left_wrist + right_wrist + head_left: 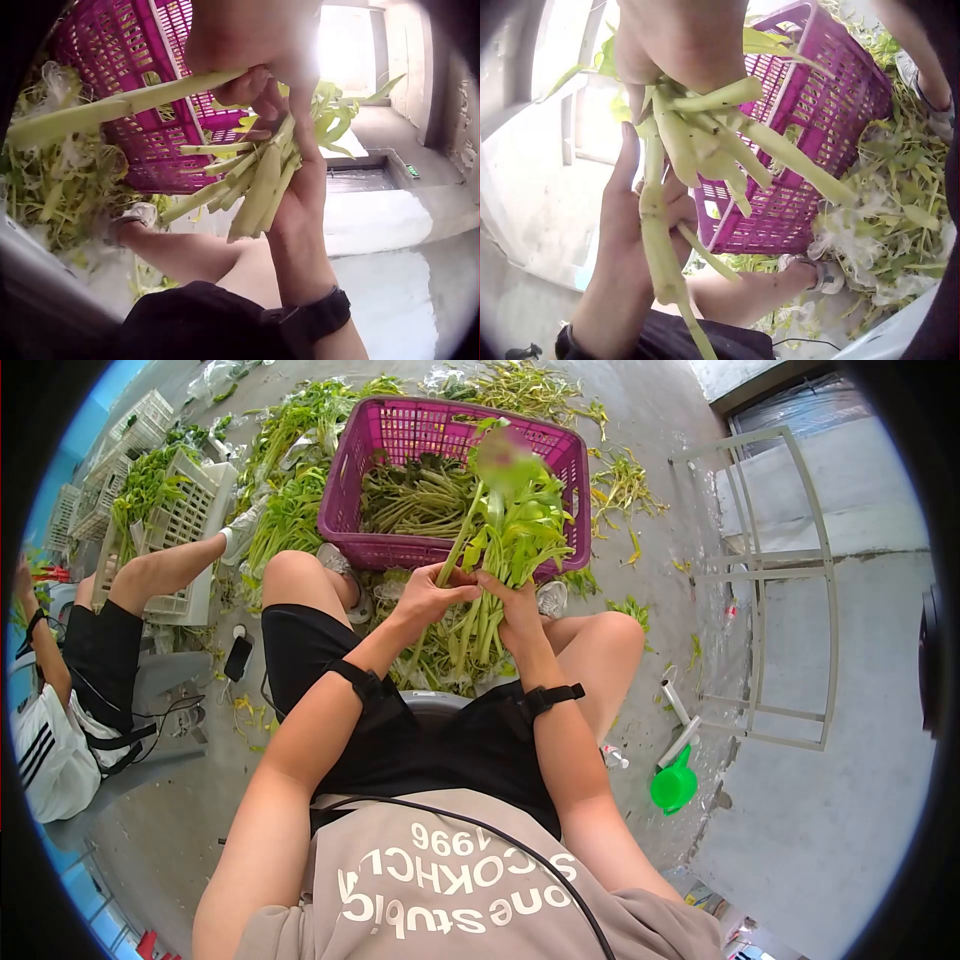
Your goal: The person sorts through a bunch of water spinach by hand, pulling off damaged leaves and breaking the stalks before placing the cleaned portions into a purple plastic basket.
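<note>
In front of the lap, the left hand (437, 596) pinches one long pale stalk (120, 106), which slants down away from its fingers. Close beside it, the right hand (517, 614) grips a bunch of leafy green stems (520, 530). Leaves of the bunch point away over the purple basket (400, 550), while its thick cut ends (705, 150) stick out below the right hand (682, 45) towards the body. The fingertips of the left hand (630, 225) lie next to the bunch in the right wrist view. Part of the left fingers is hidden behind stems.
Darker stems (415, 495) lie inside the basket. Loose greens (285, 520) and trimmings cover the floor around it and between the feet. White crates (190, 510) and another seated person are at the left. A metal frame (825, 590) and a green object (674, 787) stand out at the right.
</note>
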Demonstrator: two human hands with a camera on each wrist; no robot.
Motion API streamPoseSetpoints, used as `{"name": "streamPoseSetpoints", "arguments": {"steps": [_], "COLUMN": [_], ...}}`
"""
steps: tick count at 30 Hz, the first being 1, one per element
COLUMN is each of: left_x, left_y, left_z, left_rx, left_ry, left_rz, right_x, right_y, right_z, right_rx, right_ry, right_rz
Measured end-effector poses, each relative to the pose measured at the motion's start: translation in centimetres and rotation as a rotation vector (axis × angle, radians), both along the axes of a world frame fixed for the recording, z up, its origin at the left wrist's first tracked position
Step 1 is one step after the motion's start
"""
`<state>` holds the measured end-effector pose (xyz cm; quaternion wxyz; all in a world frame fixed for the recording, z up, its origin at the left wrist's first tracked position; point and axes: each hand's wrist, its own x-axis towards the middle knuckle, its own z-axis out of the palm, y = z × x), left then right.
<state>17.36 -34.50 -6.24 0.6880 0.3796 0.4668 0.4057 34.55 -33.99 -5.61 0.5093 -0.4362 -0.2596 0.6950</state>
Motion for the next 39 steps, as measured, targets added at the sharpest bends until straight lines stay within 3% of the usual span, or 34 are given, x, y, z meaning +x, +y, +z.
{"name": "streamPoseSetpoints", "arguments": {"steps": [6,10,15,18,23,25,29,31,33,35,39], "left_x": [-0.5,-0.3,-1.7,-2.4,-2.9,-2.8,-2.9,-2.8,-2.7,-2.5,-2.2], "left_y": [0.2,0.4,0.4,0.4,0.2,-0.1,0.0,-0.1,0.1,0.0,0.0], "left_z": [0.5,-0.6,-1.5,-1.5,0.0,0.9,1.0,1.0,0.7,0.8,0.9], "left_rx": [-0.089,-0.074,-0.1,-0.082,-0.042,-0.04,-0.04,-0.056,-0.041,-0.057,-0.025], "left_ry": [0.016,-0.143,-0.102,-0.14,-0.257,-0.321,-0.39,-0.426,-0.438,-0.436,-0.294], "left_rz": [-0.102,-0.045,-0.166,-0.022,0.038,0.105,0.047,0.025,-0.018,-0.02,-0.019], "right_x": [-0.2,1.2,4.1,6.2,9.4,9.5,7.3,5.6,4.0,2.8,2.0], "right_y": [0.1,1.3,2.9,3.2,3.3,3.0,2.2,1.8,1.5,1.2,0.9], "right_z": [0.0,-0.6,-0.8,-1.6,-2.2,-1.8,-1.0,-1.1,-1.4,-0.6,-0.6], "right_rx": [-0.037,-0.021,0.005,0.021,0.025,0.054,0.031,0.017,0.035,-0.002,0.001], "right_ry": [0.001,0.027,0.054,0.128,0.302,0.311,0.322,0.159,0.107,-0.057,-0.071], "right_rz": [-0.003,-0.198,-0.482,-0.604,-0.695,-0.658,-0.506,-0.369,-0.359,-0.205,-0.128]}}
